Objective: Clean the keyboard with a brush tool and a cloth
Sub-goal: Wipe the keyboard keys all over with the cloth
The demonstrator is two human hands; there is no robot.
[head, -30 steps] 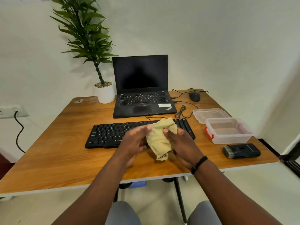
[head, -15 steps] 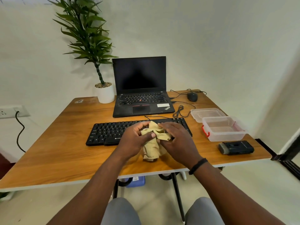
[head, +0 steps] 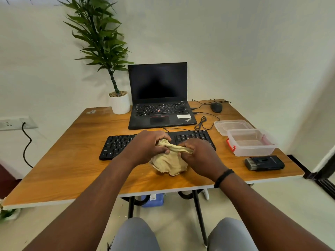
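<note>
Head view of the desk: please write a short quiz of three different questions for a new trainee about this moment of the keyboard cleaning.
1. True or false: the brush tool is in the right hand.
2. Which things grip the cloth? A) left hand only B) right hand only C) both hands
3. Fill in: the clear container stands to the ____ of the keyboard, seen from the person.

Key
1. False; it lies on the table, near the right edge.
2. C
3. right
</note>
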